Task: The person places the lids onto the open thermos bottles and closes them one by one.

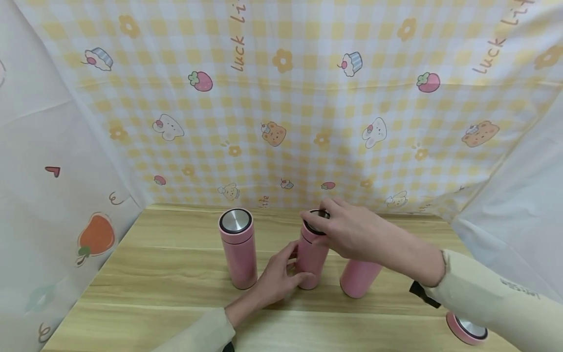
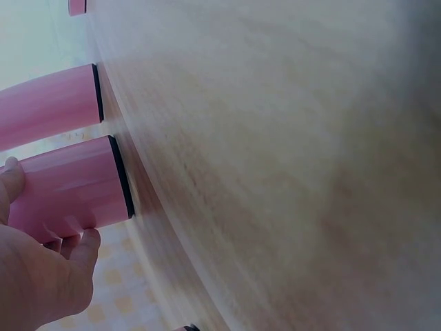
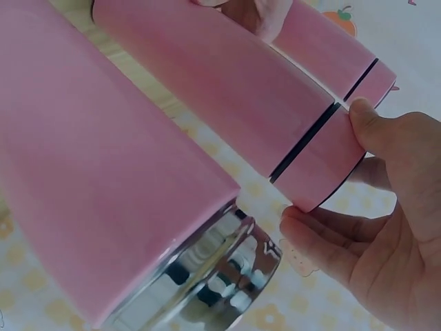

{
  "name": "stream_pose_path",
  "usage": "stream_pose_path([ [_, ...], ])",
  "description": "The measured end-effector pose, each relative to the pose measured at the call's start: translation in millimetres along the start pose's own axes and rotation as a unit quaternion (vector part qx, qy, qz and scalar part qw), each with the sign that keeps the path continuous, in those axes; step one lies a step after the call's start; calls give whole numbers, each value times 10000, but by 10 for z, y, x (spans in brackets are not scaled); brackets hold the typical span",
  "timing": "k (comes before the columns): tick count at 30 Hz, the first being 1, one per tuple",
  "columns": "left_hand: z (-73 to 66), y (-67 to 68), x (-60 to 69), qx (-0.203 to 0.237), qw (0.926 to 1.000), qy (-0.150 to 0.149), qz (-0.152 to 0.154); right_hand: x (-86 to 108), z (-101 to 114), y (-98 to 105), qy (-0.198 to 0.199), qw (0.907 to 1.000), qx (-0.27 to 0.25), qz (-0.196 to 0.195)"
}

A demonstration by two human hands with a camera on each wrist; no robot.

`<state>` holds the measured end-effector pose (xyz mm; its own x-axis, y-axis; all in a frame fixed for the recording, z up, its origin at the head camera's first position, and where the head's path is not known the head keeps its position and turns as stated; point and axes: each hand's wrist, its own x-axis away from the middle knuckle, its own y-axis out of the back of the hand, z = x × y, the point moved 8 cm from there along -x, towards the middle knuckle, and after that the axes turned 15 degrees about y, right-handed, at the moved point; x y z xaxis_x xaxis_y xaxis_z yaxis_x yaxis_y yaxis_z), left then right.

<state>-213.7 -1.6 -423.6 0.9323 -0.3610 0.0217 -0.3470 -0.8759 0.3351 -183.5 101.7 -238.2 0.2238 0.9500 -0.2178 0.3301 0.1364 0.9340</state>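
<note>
Three pink thermos bottles stand upright on the wooden table. My left hand holds the lower body of the middle thermos, thumb on one side and fingers on the other. At its top, my right hand grips the pink lid between thumb and fingers; a dark line parts lid and body. The left thermos has its steel-topped lid on. Beneath my right forearm stands the right thermos, its shiny metal neck bare in the right wrist view.
A loose pink lid with a steel top lies at the table's right front, near my right sleeve. Behind the table hangs a yellow checked cloth. White cloth walls stand at both sides.
</note>
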Motion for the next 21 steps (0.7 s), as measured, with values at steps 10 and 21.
stream_pose_path([
  [10, -16, -10, 5, 50, 9999, -77, 69, 33, -7, 18, 76, 9997, -202, 96],
  [21, -3, 0, 6, 78, 9999, -41, 80, 69, -57, 1, 447, 9875, -1401, 571],
])
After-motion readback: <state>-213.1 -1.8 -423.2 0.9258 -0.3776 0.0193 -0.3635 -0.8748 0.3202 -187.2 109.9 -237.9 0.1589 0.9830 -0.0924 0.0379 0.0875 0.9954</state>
